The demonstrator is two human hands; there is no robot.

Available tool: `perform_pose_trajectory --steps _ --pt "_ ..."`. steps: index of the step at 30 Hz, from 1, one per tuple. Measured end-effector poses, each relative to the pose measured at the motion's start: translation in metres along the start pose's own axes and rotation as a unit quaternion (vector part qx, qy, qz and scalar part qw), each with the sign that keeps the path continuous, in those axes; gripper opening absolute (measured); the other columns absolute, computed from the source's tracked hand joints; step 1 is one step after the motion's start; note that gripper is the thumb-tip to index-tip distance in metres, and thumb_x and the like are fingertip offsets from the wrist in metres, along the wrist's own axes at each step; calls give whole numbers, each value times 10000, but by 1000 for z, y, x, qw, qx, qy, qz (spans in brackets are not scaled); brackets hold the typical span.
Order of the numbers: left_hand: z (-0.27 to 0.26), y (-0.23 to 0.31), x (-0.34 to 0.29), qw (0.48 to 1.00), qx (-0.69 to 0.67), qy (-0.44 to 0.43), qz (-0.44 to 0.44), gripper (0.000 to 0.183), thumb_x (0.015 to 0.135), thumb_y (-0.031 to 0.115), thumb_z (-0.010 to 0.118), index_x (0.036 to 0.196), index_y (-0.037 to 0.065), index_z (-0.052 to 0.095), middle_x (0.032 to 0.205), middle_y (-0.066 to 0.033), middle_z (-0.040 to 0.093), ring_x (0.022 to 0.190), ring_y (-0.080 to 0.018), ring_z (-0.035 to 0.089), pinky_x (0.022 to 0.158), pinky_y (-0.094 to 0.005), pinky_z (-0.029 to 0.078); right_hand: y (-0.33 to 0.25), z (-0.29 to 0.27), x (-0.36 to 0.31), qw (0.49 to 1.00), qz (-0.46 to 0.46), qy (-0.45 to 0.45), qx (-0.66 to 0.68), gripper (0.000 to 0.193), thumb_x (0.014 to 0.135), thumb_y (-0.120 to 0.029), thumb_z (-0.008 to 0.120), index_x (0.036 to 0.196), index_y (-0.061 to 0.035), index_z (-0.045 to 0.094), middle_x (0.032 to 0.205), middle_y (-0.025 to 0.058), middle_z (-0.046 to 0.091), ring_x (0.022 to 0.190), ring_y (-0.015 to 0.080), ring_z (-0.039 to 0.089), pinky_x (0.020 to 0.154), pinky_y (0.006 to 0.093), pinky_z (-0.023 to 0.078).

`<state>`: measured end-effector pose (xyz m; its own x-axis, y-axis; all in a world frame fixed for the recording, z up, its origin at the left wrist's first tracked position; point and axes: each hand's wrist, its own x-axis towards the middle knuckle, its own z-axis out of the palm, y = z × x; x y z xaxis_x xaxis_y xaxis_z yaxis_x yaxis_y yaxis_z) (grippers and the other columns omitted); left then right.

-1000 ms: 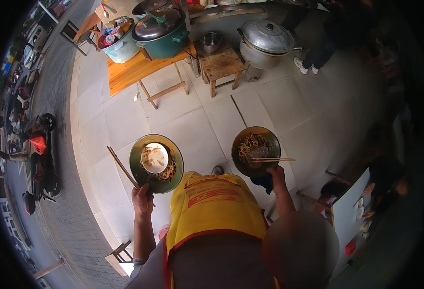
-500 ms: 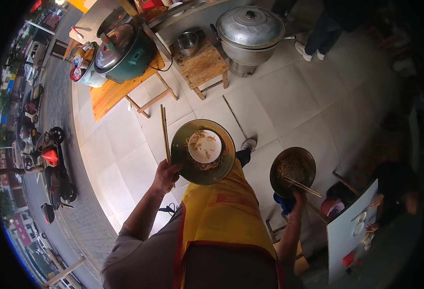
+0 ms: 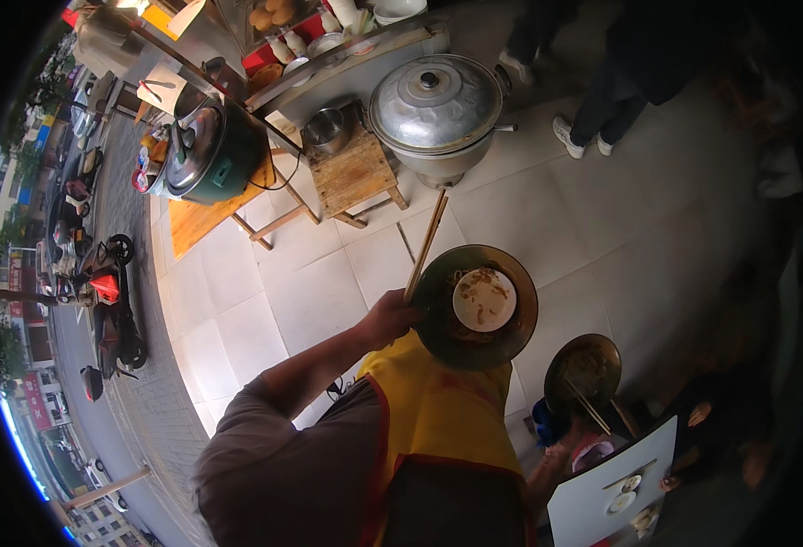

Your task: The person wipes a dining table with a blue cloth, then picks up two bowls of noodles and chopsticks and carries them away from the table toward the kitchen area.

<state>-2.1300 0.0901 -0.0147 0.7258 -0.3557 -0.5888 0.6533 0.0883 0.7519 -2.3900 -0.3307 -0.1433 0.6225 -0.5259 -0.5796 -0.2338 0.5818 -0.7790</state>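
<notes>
My left hand is closed on the rim of a dark olive bowl, with a pair of wooden chopsticks pinched alongside. Inside that bowl a small white bowl, smeared with brown bits, rests among leftover noodles. Lower on the right, my right hand grips a second olive bowl from below; its fingers are partly hidden. Noodle remains lie in it, and chopsticks lean across its near rim. Something blue, like a cloth, shows beside the right hand.
A white table with small dishes stands at lower right, where another person's hands show. Ahead are a large lidded pot, a wooden stool bearing a metal pot, and a green cooker. Someone's legs stand beyond.
Both bowls, still held, appear farther right, with the right one also lower. The view has turned, so the lidded pot sits further left and the white table is nearer.
</notes>
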Motion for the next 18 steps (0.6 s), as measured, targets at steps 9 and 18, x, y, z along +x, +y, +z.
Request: perform_pose_trajectory --steps 9,18 --pt "153 40 98 997 60 -19 -36 115 868 79 625 981 59 612 697 37 526 475 -35 411 400 -207 296 -143 -30 67 995 -103 -12 -12 314 882 -215 636 1077 30 672 1008 67 699 871 157 645 806 295 514" --pt "307 82 200 987 110 -91 -80 81 831 15 577 845 88 544 626 34 455 425 -59 373 367 -213 281 -210 -60 104 988 -91 123 -4 333 812 -155 578 1050 58 671 974 71 701 907 165 625 847 288 493"
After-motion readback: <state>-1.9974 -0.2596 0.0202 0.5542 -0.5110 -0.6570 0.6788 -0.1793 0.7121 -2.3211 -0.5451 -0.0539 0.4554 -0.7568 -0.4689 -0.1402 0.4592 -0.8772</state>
